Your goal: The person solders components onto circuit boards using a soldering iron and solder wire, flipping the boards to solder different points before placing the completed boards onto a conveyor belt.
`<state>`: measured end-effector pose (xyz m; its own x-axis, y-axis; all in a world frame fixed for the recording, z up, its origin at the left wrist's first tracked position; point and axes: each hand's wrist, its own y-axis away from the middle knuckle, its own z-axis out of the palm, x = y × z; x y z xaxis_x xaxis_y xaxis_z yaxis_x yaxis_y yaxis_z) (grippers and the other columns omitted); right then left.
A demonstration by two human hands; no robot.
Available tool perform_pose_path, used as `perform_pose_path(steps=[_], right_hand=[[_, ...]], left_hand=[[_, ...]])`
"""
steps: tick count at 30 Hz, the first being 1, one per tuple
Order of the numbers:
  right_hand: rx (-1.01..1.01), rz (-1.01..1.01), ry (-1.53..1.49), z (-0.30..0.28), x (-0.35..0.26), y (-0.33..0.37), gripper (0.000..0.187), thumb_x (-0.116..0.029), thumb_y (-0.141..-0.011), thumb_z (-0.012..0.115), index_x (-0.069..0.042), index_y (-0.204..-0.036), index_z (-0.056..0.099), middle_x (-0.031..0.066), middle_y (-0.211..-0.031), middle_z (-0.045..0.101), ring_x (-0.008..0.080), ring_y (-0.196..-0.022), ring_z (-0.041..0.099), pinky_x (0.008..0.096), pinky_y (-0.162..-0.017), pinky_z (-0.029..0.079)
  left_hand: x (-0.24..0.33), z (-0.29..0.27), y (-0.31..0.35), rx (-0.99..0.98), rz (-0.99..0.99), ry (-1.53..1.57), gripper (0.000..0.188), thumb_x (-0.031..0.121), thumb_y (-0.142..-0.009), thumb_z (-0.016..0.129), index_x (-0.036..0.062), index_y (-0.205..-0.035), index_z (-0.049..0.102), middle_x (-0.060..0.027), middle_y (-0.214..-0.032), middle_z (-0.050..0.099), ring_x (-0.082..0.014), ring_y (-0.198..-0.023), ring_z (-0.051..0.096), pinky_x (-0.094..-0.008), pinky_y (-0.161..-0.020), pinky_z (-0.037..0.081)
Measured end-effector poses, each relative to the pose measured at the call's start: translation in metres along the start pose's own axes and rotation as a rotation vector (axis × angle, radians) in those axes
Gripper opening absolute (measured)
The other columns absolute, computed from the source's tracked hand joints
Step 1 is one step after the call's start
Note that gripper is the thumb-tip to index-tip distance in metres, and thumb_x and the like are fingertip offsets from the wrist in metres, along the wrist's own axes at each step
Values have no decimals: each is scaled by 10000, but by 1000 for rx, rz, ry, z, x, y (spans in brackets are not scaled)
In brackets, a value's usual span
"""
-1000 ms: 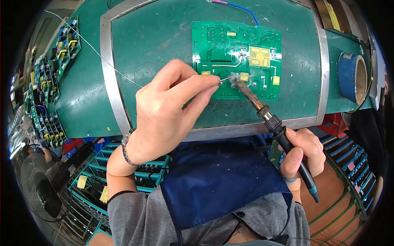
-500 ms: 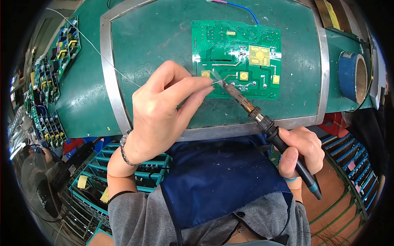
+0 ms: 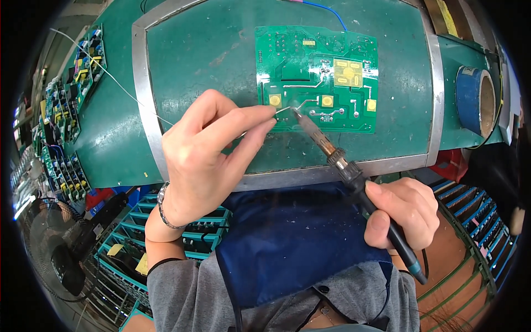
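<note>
A green circuit board with yellow square patches lies on the green work surface. My left hand pinches a thin strand of solder wire between thumb and forefinger. The strand's short end reaches over the board's lower left, and its long tail trails off to the upper left. In my right hand is a soldering iron, gripped by its black handle. Its tip touches or nearly touches the board beside the end of the solder wire; which of the two I cannot tell.
A metal strip frames the work surface. At the right stands a roll of blue tape. Several populated boards line the left edge. A blue wire runs up from the board. A teal rack and a fan are at lower left.
My left hand has drawn back slightly to the left, showing more solder wire at its fingertips. The iron has shifted a little left, and my right hand has dropped slightly.
</note>
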<state>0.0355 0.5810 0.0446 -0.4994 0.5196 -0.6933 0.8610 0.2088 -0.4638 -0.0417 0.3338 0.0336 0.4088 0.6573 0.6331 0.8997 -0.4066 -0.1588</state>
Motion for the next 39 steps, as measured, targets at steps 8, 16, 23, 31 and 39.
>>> perform_pose_path(steps=[8,16,23,31,39], right_hand=[[151,21,26,-5,7,20,212,-142,-837,638,66,-869,661,100,-629,651,173,-436,581,265,-393,449],[125,83,-11,-3,10,24,198,-111,-815,630,75,-881,651,122,-654,664,190,-455,598,279,-419,481],[125,45,-26,-4,8,22,199,-113,-818,647,71,-895,659,108,-643,655,180,-458,597,265,-418,479],[131,-12,19,-5,2,20,212,-162,-857,642,44,-893,677,68,-590,625,164,-458,597,252,-406,456],[109,29,4,-3,8,22,220,-148,-843,637,68,-877,660,102,-623,648,189,-455,604,266,-413,476]], left_hand=[[1,9,2,-11,120,58,276,-60,-703,756,62,-950,744,-26,-736,554,-118,-600,539,-246,-515,414],[3,18,-2,-36,144,47,297,-50,-719,761,64,-993,741,-36,-772,546,-118,-602,527,-251,-518,410],[5,19,-1,-21,114,48,279,-44,-720,762,67,-976,743,-41,-782,545,-116,-604,529,-248,-519,416],[8,13,-3,45,157,-30,237,-16,-660,777,46,-880,718,-41,-703,540,-179,-592,550,-298,-502,432],[3,20,-3,-35,191,24,268,-13,-701,789,45,-956,731,-52,-768,556,-143,-618,546,-262,-532,431]])
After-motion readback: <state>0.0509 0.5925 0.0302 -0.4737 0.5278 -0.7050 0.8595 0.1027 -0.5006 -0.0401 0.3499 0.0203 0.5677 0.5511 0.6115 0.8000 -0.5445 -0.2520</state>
